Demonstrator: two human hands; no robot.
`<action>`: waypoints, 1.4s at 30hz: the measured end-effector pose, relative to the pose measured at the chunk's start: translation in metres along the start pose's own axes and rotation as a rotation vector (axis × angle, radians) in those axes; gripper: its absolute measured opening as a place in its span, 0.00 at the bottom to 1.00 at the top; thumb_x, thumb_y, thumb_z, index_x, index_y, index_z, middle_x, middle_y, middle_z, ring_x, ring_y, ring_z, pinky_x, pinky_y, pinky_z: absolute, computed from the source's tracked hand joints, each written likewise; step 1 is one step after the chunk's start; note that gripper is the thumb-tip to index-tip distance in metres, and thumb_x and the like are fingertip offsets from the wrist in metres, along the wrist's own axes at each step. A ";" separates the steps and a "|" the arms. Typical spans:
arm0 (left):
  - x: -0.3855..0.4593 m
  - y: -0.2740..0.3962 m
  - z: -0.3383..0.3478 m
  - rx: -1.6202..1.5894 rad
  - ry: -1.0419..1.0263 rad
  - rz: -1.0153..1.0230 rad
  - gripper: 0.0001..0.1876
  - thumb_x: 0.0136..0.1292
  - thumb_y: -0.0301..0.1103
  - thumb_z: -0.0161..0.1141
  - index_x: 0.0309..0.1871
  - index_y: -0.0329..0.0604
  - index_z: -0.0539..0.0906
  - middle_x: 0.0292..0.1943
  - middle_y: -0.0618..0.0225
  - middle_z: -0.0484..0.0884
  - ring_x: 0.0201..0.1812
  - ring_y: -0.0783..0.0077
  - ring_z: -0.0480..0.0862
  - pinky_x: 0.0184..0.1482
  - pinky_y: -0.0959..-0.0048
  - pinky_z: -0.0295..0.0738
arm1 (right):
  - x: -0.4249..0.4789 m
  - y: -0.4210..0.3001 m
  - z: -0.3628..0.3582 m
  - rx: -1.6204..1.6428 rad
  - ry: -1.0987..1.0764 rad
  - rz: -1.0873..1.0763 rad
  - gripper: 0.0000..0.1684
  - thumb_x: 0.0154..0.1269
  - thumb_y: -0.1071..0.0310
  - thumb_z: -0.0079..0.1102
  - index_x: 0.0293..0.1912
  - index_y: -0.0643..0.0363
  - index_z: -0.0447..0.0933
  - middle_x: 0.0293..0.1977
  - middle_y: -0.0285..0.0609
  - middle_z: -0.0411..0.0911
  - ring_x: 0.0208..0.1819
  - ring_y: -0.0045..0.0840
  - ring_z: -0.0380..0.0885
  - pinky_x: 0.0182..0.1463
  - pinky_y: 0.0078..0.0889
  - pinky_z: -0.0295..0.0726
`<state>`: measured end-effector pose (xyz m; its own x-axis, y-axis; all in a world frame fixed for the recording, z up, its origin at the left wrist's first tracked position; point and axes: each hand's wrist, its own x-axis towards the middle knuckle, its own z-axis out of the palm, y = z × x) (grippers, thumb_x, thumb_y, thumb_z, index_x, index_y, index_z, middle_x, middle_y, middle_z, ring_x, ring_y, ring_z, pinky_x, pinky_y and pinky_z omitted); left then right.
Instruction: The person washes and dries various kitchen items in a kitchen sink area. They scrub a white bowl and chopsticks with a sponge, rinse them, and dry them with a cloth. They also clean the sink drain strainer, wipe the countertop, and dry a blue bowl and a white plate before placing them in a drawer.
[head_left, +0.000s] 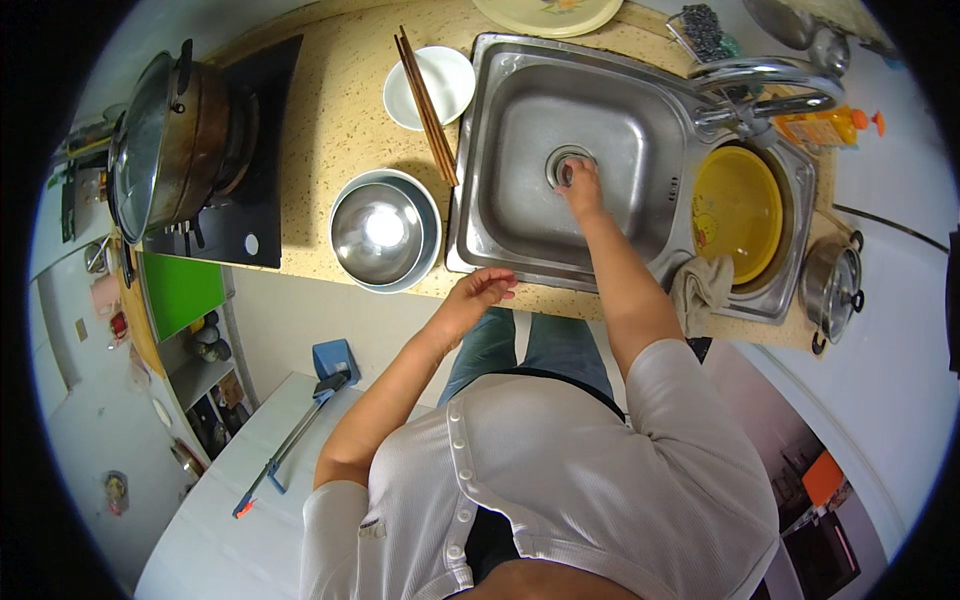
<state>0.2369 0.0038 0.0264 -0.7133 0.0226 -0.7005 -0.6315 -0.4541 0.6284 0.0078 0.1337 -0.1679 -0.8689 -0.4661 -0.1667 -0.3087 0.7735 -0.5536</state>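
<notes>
My right hand (582, 187) reaches into the stainless steel sink basin (517, 150), with its fingers at the drain strainer (559, 166); whether they grip it is not clear. Near the sink's front left corner, my left hand (486, 288) hovers by the counter edge, fingers loosely curled and apart, holding nothing. Left of the basin, wooden chopsticks (426, 105) lie across a white bowl (450, 75), their ends near the sink rim. A metal bowl (367, 232) sits inside a larger bowl (430, 262) on the counter.
The faucet (765, 90) stands behind a yellow basin (739, 210) in the smaller sink. A cloth (701, 289) hangs over the front rim. A lidded pot (829, 289) stands at right, a large pot (180, 142) on the stove at left. A dish soap bottle (825, 126) is near the faucet.
</notes>
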 end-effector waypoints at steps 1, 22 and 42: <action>-0.002 -0.002 0.000 -0.024 0.011 -0.005 0.15 0.67 0.31 0.50 0.55 0.38 0.73 0.48 0.63 0.78 0.49 0.70 0.77 0.55 0.73 0.68 | 0.004 0.000 0.005 -0.024 -0.004 -0.006 0.33 0.36 0.72 0.73 0.48 0.56 0.73 0.47 0.44 0.69 0.53 0.38 0.66 0.59 0.34 0.66; -0.005 0.003 0.006 -0.078 0.106 -0.023 0.13 0.65 0.29 0.51 0.52 0.36 0.73 0.47 0.62 0.78 0.48 0.72 0.76 0.54 0.75 0.68 | 0.003 0.026 0.026 -0.006 0.044 -0.085 0.26 0.47 0.69 0.67 0.49 0.58 0.72 0.48 0.48 0.71 0.52 0.41 0.68 0.57 0.37 0.67; 0.027 0.070 0.050 1.392 0.064 0.799 0.28 0.60 0.40 0.56 0.63 0.44 0.66 0.67 0.48 0.54 0.70 0.50 0.47 0.69 0.55 0.35 | -0.076 -0.044 -0.145 -0.317 0.111 -0.447 0.19 0.58 0.66 0.55 0.51 0.51 0.72 0.56 0.42 0.68 0.58 0.33 0.67 0.60 0.43 0.63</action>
<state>0.1584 0.0169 0.0679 -0.9895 0.1364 -0.0476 0.0806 0.7946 0.6018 0.0312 0.1973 -0.0132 -0.6568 -0.7436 0.1249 -0.7430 0.6100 -0.2756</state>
